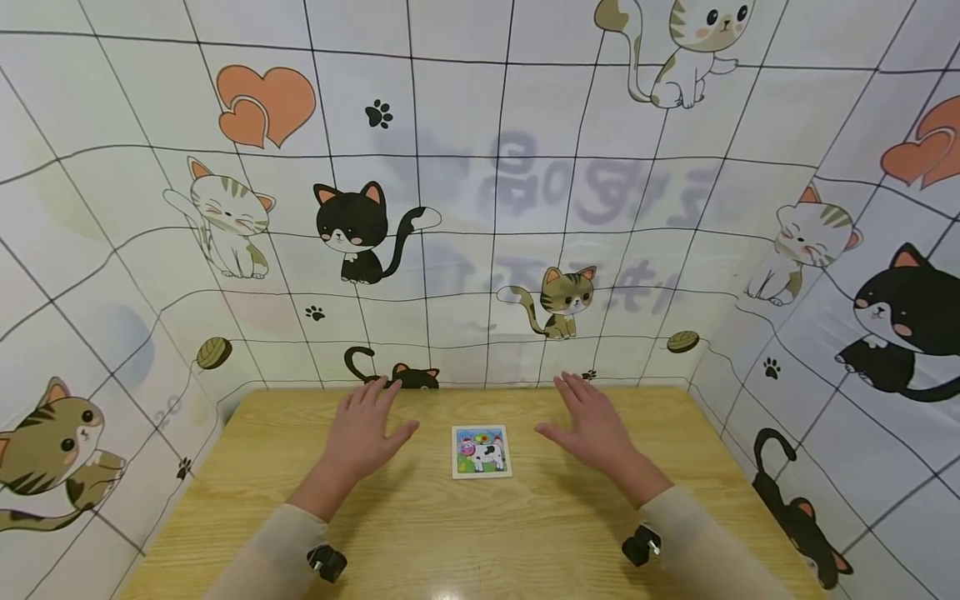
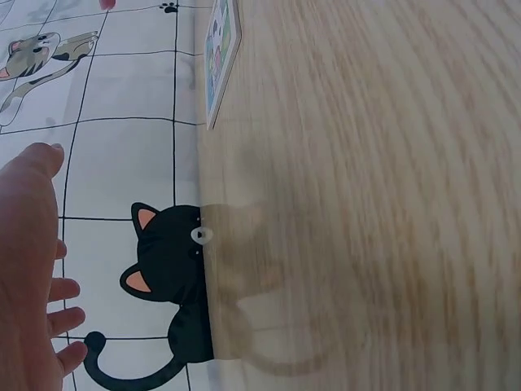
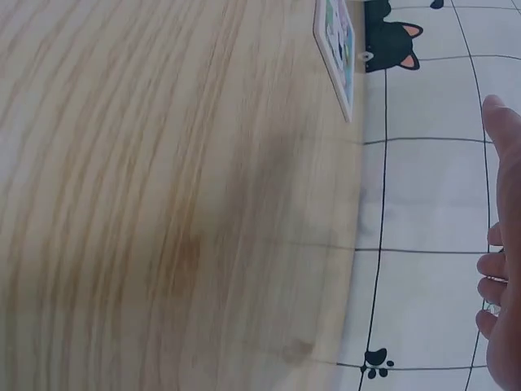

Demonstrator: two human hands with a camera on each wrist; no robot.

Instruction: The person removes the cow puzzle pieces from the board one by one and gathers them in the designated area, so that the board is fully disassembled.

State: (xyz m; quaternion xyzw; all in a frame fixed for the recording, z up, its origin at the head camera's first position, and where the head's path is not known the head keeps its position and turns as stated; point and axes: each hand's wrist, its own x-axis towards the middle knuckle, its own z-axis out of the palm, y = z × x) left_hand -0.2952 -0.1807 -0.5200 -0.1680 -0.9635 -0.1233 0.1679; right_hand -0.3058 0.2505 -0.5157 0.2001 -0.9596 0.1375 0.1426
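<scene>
Square, white-bordered cow-picture tile (image 1: pixel 482 452) flat on pale wooden bench (image 1: pixel 442 537). Sides near equal; cow's head (image 1: pixel 468 448) toward bare left hand (image 1: pixel 363 429). Bare right hand (image 1: pixel 595 425) beyond tile's other side. Both grips wide.

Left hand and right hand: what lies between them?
In the head view, the cow picture lies on the table between left hand and right hand.
</scene>
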